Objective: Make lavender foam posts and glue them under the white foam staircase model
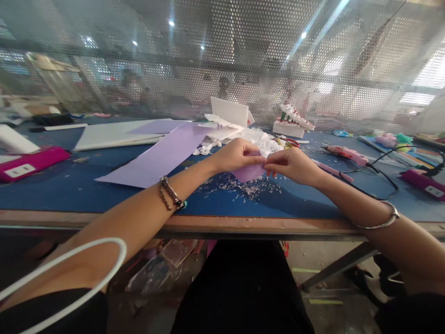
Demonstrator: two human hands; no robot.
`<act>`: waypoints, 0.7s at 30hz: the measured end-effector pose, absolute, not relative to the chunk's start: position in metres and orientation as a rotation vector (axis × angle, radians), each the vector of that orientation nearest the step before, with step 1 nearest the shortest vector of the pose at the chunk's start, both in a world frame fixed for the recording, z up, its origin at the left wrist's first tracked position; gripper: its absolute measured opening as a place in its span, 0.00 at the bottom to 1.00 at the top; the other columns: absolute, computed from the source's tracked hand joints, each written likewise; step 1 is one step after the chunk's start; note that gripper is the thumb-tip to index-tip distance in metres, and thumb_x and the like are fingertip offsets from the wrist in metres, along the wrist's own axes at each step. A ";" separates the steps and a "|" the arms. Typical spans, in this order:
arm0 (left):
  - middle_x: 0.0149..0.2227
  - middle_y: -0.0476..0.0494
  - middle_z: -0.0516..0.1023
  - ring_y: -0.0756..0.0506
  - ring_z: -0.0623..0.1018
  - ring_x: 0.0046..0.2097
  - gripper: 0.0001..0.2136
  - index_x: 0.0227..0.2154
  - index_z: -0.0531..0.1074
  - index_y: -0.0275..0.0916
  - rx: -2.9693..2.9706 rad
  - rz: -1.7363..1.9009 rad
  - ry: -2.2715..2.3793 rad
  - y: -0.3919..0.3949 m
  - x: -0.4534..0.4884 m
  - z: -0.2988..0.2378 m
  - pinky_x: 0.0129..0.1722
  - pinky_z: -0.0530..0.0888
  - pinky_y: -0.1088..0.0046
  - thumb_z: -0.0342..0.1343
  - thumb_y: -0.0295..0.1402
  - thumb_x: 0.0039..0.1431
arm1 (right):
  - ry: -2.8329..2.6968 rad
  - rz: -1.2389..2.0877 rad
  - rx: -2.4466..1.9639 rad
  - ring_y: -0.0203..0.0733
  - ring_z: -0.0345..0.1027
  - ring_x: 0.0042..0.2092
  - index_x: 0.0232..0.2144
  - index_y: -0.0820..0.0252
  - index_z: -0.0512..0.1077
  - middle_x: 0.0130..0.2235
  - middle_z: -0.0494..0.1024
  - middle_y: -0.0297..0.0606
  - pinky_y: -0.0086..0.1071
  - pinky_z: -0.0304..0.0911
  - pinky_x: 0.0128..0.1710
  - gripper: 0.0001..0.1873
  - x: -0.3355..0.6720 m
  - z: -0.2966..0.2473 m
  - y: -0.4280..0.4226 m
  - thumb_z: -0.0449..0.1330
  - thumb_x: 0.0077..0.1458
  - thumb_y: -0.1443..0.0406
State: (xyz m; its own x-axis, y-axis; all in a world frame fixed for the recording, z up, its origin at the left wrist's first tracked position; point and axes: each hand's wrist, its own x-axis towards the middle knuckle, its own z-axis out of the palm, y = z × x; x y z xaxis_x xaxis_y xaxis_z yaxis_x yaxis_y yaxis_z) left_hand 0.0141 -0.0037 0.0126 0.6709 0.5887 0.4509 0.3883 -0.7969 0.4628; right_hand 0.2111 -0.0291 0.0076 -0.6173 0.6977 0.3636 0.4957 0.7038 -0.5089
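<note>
Between my hands, just above the blue tabletop, is a small piece of purple paper [247,173]. My left hand [236,155] is closed on its upper left part, thumb on top. At its right edge, my right hand [294,164] pinches with thumb and fingertips, which nearly meet the left thumb. Small pale shreds [255,189] are scattered on the table below. A long purple sheet [156,160] lies to the left of my hands. White curled scraps [269,144] are heaped right behind them.
A pink hot glue gun [347,154] with a black cord lies to the right. Magenta power strips stand at left [34,162] and right [424,183]. White boards [114,134] lie behind the purple sheet. A perforated metal screen [222,55] closes off the back.
</note>
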 end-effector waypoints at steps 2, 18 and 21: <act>0.17 0.54 0.57 0.55 0.56 0.22 0.19 0.14 0.63 0.35 2.587 0.878 0.769 -0.004 0.015 0.013 0.21 0.52 0.76 0.54 0.43 0.52 | -2.345 0.487 -0.918 0.31 0.66 0.26 0.25 0.64 0.73 0.23 0.74 0.35 0.26 0.60 0.27 0.13 0.211 0.006 -0.028 0.55 0.52 0.60; 0.22 0.48 0.72 0.53 0.68 0.26 0.17 0.22 0.72 0.33 2.619 1.023 0.842 -0.010 0.017 0.015 0.26 0.62 0.77 0.54 0.45 0.52 | -2.238 0.358 -0.954 0.28 0.58 0.22 0.19 0.63 0.68 0.19 0.69 0.30 0.26 0.52 0.23 0.12 0.212 0.009 -0.027 0.60 0.46 0.60; 0.22 0.47 0.73 0.53 0.69 0.26 0.17 0.24 0.73 0.33 2.608 0.998 0.816 -0.011 0.018 0.016 0.26 0.63 0.77 0.54 0.45 0.53 | -2.219 0.330 -0.966 0.26 0.55 0.22 0.19 0.63 0.67 0.19 0.67 0.29 0.26 0.50 0.23 0.12 0.211 0.008 -0.025 0.61 0.44 0.60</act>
State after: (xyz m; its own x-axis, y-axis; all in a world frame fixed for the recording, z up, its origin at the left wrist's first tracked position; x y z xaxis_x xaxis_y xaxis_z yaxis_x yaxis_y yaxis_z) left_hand 0.0175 -0.0112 0.0156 0.6127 0.5752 0.5420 0.4173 -0.8178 0.3962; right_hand 0.2115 -0.0251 0.0078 -0.4892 0.7213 0.4903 0.5477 0.6916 -0.4710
